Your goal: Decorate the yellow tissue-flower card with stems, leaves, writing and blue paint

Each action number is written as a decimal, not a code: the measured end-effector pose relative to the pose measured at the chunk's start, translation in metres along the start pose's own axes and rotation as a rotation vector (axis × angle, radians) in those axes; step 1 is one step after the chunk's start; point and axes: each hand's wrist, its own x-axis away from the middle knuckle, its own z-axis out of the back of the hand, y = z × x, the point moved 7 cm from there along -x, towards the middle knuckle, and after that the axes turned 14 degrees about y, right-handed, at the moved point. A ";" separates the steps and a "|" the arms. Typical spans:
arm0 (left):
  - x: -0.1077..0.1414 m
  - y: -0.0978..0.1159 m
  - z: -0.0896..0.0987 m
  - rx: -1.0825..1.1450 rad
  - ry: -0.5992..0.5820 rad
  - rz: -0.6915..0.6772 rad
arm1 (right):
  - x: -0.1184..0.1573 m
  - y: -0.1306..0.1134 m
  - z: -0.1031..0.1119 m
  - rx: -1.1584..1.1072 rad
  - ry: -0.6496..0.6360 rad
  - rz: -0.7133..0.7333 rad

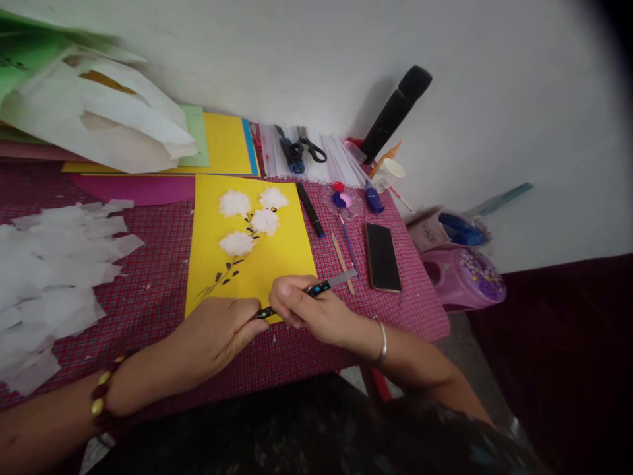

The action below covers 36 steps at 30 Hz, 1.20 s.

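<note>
Both hands are closed on a slim black pen-like tool (318,288) with small coloured patterns and a flat grey end; I cannot tell its exact kind. My left hand (217,330) grips its lower left end. My right hand (314,309) wraps round it near the grey end, which points up and right. Beneath the hands lies a yellow sheet (289,254). Four fluffy white paper flowers (237,243) are on it, with dark painted stems and leaves (228,270). The sheet's lower edge is partly hidden by my hands.
White tissue pieces (44,277) cover the table's left side. To the right lie a black marker (310,210), a thin blue brush (348,241), a wooden stick (339,254), a paint palette (352,206) and a phone (382,257). Scissors (311,146) lie behind, near the wall.
</note>
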 end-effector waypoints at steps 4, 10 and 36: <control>-0.013 0.017 0.012 -0.040 0.073 -0.071 | 0.001 -0.001 0.001 -0.047 0.079 -0.004; -0.011 -0.007 0.015 -0.110 0.072 0.006 | 0.000 -0.065 0.090 -0.089 0.538 0.116; 0.001 0.020 -0.038 -0.003 0.014 -0.304 | -0.044 0.042 0.072 0.233 0.558 -0.058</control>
